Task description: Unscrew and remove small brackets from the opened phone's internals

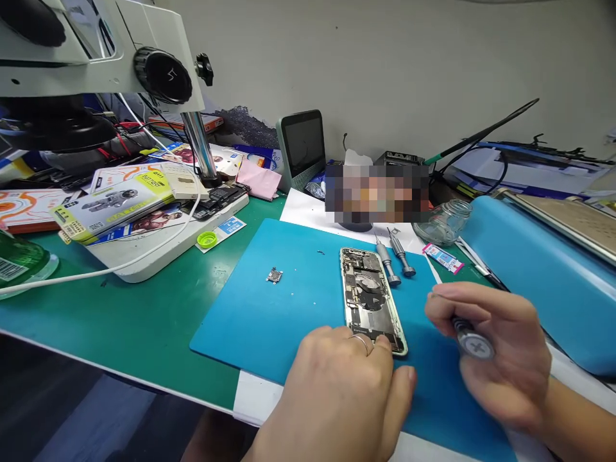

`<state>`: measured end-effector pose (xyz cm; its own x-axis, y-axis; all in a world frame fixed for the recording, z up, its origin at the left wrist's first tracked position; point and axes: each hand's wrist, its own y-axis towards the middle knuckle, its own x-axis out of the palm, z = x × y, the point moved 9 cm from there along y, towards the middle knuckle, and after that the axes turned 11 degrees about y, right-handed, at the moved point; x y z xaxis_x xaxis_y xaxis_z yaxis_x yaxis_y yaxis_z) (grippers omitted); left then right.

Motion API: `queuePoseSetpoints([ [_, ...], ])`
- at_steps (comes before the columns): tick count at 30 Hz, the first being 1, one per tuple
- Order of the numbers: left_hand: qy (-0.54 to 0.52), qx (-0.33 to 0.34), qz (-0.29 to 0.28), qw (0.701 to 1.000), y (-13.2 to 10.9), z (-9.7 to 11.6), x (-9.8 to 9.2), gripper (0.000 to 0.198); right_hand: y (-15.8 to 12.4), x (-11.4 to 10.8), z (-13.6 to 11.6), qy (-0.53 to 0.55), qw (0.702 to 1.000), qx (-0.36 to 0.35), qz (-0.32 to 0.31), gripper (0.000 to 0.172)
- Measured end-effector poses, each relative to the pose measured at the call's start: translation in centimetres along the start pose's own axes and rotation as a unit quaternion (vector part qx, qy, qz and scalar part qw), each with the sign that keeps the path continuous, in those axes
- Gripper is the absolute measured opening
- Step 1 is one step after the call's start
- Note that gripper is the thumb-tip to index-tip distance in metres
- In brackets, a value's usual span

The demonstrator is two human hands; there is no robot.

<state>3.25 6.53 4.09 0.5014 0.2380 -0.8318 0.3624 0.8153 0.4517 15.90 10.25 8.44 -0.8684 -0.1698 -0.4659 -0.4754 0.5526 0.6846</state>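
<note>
In the head view, an open phone [369,292] lies on a blue mat [260,321], a little right of the middle of the frame. Its back is off, so the parts inside show.

The left hand [339,385] is at the bottom middle, with a ring [362,342] on one finger. Its fingers are bent and touch the phone's bottom end. Whether they pinch it or just press on it, one cannot tell.

The right hand [510,356] is at the lower right, apart from the phone. Its fingers curl tight around a screwdriver [475,343] with a cross on its round end. The tip is hidden.

Two grey screwdrivers [387,262] lie just beside the phone, near its top right. A tiny metal part [274,276] sits on the mat, left of the phone. A glass jar [445,221] stands at the right, and a white microscope [163,38] fills the upper left.
</note>
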Motion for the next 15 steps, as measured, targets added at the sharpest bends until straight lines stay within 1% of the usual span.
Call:
queuePoseSetpoints([
  [1,-0.001,0.000,-0.004,1.000,0.0,0.0,0.1,0.019,0.1,-0.3,0.2,0.015,1.000,0.006,0.014,0.035],
  [3,-0.003,0.002,-0.015,1.000,0.0,-0.1,0.3,0.019,0.1,-0.5,0.5,-0.017,0.999,0.016,0.028,0.022],
  [6,-0.001,0.007,-0.024,1.000,-0.1,-0.1,0.4,0.019,0.1,0.2,0.1,-0.088,0.996,0.003,0.009,0.043],
  [8,0.005,0.008,-0.026,1.000,-0.2,0.0,0.4,0.021,0.0,0.7,-0.3,-0.088,0.996,-0.010,-0.007,0.048],
  [10,0.008,0.011,-0.027,1.000,-0.3,0.1,0.3,0.022,-0.2,0.8,-0.7,-0.089,0.996,-0.017,-0.008,0.048],
  [11,0.008,0.011,-0.027,1.000,-0.3,0.1,0.3,0.023,-0.2,0.7,-0.7,-0.097,0.995,-0.017,-0.003,0.045],
  [13,0.006,0.011,-0.025,1.000,-0.3,0.2,0.2,0.024,-0.1,0.5,-0.5,-0.126,0.992,-0.010,0.002,0.035],
  [15,0.007,0.010,-0.025,1.000,-0.3,0.2,0.1,0.024,0.2,0.7,-0.1,-0.158,0.987,-0.025,-0.020,0.023],
])
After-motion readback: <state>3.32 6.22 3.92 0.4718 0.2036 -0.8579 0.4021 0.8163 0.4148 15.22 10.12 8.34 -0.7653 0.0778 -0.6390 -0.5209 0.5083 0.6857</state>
